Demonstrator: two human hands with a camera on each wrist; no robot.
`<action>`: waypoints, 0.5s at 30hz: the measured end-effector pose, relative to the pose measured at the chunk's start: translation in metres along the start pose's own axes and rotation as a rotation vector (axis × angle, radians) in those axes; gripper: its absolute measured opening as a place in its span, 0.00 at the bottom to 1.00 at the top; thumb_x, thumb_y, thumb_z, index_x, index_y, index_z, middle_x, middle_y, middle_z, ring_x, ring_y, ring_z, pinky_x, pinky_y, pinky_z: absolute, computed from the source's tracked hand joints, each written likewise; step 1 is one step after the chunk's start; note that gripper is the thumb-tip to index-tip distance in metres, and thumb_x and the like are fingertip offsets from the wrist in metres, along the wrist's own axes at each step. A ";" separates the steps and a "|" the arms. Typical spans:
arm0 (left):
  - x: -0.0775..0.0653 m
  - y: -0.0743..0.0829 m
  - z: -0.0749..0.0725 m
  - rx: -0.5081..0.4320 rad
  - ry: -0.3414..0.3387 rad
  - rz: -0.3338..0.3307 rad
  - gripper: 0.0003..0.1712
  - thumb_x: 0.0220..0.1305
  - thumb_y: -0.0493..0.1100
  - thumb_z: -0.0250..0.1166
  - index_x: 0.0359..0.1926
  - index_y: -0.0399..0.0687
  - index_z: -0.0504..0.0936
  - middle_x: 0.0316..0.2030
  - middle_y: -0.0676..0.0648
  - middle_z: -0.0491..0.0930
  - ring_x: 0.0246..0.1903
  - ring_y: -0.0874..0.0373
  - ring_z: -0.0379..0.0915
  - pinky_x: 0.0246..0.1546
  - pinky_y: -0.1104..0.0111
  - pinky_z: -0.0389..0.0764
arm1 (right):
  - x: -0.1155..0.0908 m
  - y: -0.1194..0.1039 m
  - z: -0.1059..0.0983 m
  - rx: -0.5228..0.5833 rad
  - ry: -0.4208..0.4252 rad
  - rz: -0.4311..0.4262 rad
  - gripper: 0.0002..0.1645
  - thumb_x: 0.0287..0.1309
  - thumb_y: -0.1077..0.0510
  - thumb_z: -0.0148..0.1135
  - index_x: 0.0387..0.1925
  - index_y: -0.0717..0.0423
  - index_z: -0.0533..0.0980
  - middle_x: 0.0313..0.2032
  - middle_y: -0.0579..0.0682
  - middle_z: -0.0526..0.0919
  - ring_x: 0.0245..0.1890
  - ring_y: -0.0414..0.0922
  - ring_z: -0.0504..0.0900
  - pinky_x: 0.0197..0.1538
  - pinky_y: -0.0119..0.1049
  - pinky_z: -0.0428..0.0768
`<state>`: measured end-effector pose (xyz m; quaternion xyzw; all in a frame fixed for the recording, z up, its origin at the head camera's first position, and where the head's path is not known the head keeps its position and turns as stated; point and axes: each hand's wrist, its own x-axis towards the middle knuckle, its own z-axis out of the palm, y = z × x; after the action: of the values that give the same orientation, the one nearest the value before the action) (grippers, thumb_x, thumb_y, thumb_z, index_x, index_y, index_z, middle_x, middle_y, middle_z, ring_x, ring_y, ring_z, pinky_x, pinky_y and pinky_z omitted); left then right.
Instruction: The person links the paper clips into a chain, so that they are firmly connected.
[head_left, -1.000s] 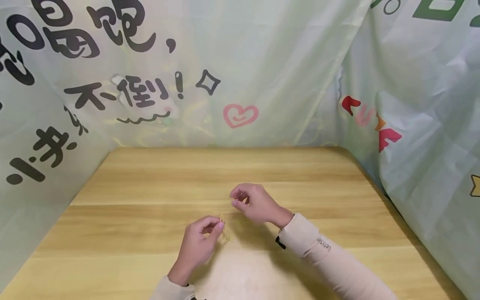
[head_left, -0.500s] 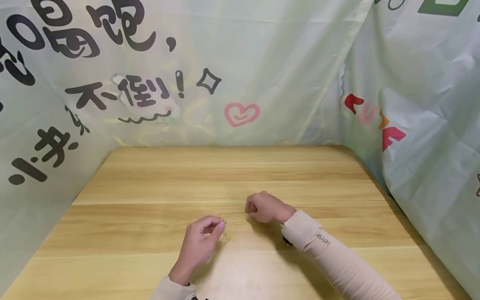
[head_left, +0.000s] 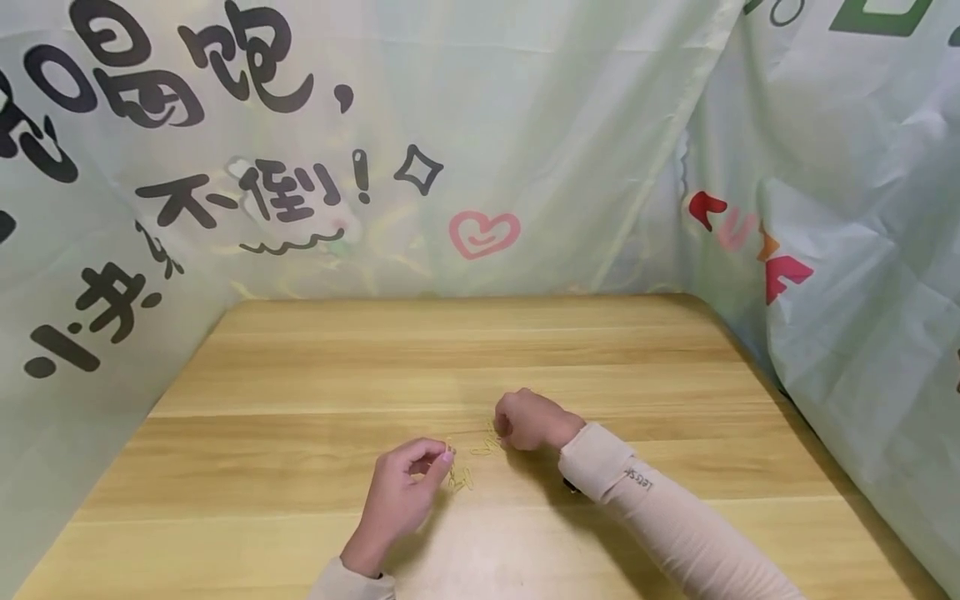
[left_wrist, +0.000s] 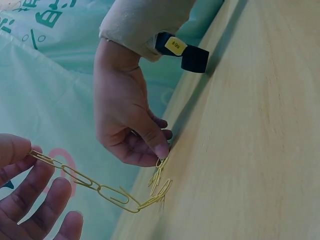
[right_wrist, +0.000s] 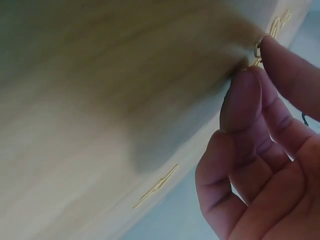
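My left hand [head_left: 405, 479] pinches the end of a chain of yellow paper clips [left_wrist: 82, 179] between thumb and forefinger. The chain slants down from the fingertips, and its lower end is at the wooden tabletop [head_left: 300, 483]. Ahead and to the right, my right hand [head_left: 528, 419] is low over a small group of loose yellow paper clips [head_left: 484, 450]. In the right wrist view its thumb and forefinger pinch one paper clip [right_wrist: 257, 51], partly hidden by the fingertips. The remaining right fingers are curled inward.
Another yellow clip shape [right_wrist: 156, 187] lies on the tabletop in the right wrist view. Printed pale green cloth [head_left: 570, 167] hangs behind the table and along both sides. A black wrist device [left_wrist: 194, 57] shows at the right sleeve.
My right hand has come down from above the table to the loose clips, its fingers closing at one. The left hand keeps its pinch on the chain, nearly still.
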<state>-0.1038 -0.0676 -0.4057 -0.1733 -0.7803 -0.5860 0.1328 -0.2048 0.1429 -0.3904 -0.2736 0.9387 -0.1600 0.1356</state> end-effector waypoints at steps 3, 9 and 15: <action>-0.003 -0.001 0.000 0.006 0.006 0.006 0.05 0.60 0.30 0.65 0.32 0.43 0.85 0.30 0.46 0.84 0.31 0.63 0.78 0.35 0.67 0.83 | -0.001 -0.001 0.004 0.000 -0.010 -0.052 0.22 0.43 0.75 0.61 0.12 0.49 0.64 0.13 0.38 0.58 0.16 0.35 0.57 0.21 0.29 0.57; -0.002 -0.002 0.001 0.010 0.002 0.016 0.05 0.61 0.31 0.65 0.33 0.43 0.85 0.30 0.46 0.84 0.31 0.62 0.78 0.35 0.67 0.83 | -0.006 -0.004 0.001 0.042 -0.003 -0.036 0.16 0.48 0.73 0.58 0.17 0.50 0.69 0.15 0.40 0.65 0.17 0.36 0.61 0.21 0.28 0.61; 0.001 -0.001 0.001 0.013 -0.018 0.001 0.05 0.60 0.30 0.65 0.32 0.42 0.85 0.30 0.45 0.84 0.31 0.62 0.78 0.35 0.67 0.83 | -0.006 -0.004 -0.008 0.224 0.091 -0.129 0.10 0.59 0.70 0.59 0.42 0.59 0.79 0.20 0.46 0.76 0.17 0.36 0.68 0.24 0.30 0.71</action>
<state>-0.1057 -0.0670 -0.4064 -0.1780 -0.7852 -0.5793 0.1274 -0.2004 0.1452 -0.3806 -0.3089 0.9007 -0.2843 0.1121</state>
